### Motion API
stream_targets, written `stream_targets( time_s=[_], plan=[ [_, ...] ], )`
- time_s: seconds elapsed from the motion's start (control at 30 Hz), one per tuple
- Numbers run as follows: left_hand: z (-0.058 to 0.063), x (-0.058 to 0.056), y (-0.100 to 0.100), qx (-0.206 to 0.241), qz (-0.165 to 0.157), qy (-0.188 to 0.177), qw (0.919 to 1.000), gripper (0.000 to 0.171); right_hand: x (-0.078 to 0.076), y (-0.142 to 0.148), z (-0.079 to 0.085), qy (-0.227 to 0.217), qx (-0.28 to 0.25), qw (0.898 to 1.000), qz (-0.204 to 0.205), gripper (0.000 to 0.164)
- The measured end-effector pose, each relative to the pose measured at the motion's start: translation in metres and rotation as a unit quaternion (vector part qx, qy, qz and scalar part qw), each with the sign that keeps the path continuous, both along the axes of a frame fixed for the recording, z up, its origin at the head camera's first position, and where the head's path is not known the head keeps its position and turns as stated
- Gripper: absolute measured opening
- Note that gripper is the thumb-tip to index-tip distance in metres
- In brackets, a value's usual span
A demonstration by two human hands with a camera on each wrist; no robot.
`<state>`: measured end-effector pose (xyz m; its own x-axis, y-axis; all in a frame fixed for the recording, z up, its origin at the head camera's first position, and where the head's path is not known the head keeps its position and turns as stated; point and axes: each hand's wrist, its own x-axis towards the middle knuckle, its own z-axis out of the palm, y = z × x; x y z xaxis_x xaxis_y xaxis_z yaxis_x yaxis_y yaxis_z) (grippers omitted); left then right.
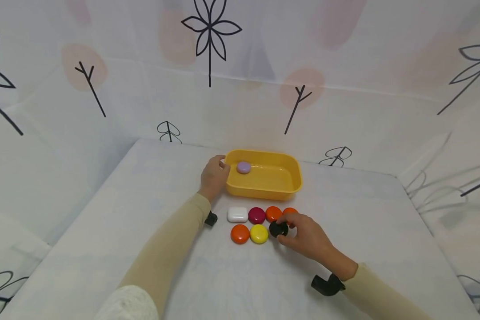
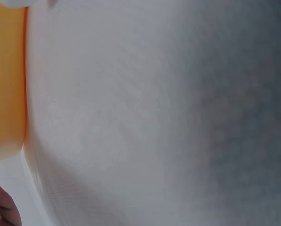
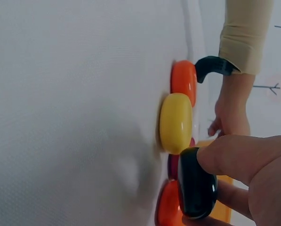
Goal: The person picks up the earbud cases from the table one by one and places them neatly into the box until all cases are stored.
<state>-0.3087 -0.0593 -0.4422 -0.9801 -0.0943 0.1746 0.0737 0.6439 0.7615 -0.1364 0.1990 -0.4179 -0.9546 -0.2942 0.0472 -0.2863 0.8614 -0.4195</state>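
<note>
My right hand [image 1: 309, 236] pinches a glossy black round piece [image 1: 278, 230] between thumb and fingers. In the right wrist view the black piece [image 3: 195, 186] is tilted on its edge, close beside a yellow round piece [image 3: 176, 123]. My left hand [image 1: 214, 178] grips the left rim of a yellow rectangular container [image 1: 260, 193], which holds one lilac round piece [image 1: 243, 167]. Only a bit of the left hand [image 2: 4, 205] shows in the left wrist view, by the container's corner.
Between me and the container lie a white rectangular piece [image 1: 238, 215], a dark red round piece [image 1: 257, 215] and several orange ones, one of them an orange piece [image 1: 240, 234] at front left. A white cloth covers the table [image 1: 144, 178]; a patterned cloth [image 1: 248, 53] hangs behind.
</note>
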Motion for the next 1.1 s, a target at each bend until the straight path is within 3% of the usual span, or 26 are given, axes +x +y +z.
stream_targets(
  time_s=[0.4, 1.1],
  plan=[
    [-0.0033, 0.0001, -0.0015, 0.009, -0.002, -0.003, 0.9999, 0.044, -0.0007, -0.0050, -0.0032, -0.051, 0.032, 0.998, -0.018, 0.032],
    [-0.0024, -0.0024, -0.0006, -0.003, -0.004, -0.001, 1.0000, 0.044, -0.0043, -0.0037, -0.0074, -0.038, 0.054, 0.998, -0.017, 0.033]
  ],
)
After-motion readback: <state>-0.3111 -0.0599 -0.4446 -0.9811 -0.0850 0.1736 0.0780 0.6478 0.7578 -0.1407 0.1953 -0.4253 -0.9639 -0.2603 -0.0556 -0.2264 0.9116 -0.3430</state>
